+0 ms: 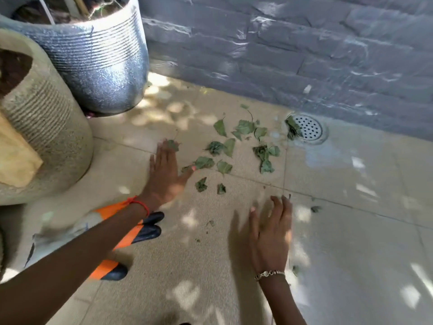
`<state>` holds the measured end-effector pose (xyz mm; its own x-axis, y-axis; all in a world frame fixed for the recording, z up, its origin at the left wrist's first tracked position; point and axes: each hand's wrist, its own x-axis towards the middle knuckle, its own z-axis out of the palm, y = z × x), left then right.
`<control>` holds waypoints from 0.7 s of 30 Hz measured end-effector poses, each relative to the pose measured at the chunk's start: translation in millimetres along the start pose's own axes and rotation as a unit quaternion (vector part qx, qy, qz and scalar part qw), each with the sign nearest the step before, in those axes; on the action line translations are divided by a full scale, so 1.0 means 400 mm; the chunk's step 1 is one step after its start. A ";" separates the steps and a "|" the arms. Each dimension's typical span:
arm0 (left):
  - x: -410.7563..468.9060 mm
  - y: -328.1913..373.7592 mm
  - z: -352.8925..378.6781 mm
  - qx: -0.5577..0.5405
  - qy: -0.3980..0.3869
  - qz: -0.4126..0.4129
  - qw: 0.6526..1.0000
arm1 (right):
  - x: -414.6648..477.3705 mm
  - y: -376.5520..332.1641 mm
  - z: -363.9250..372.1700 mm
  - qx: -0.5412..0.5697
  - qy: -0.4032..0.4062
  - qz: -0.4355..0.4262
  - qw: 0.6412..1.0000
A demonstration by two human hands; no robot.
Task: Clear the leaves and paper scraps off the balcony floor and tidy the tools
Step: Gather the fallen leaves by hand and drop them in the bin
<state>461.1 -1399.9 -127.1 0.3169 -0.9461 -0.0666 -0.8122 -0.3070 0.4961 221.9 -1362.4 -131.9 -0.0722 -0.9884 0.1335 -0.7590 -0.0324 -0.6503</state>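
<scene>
Green leaves (pixel 229 146), dry and curled, lie scattered in the middle, a bit far off. One dark clump (pixel 291 129) sits farther right. Near left lie orange gloves (pixel 145 232) with dark fingertips, partly hidden. The blurry pale sheet (pixel 68 229) beside them may be paper.

leaves (pixel 225 146) between pots (pixel 103 66) and drain (pixel 309 127)

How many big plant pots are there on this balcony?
2. A silvery ribbed pot stands at the top left by the grey wall. A beige ribbed pot stands nearer the camera at the left edge, partly cut off. Others may be out of frame.
</scene>
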 end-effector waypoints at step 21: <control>-0.037 0.109 0.067 -0.223 -0.160 0.126 0.953 | 0.112 0.131 -0.060 -0.061 0.018 0.135 0.989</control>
<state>407.9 -1402.1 -127.6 -0.0839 -0.9890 -0.1219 -0.5303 -0.0593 0.8457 163.5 -1404.6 -142.2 -0.3042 -0.9526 -0.0055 -0.7815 0.2528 -0.5704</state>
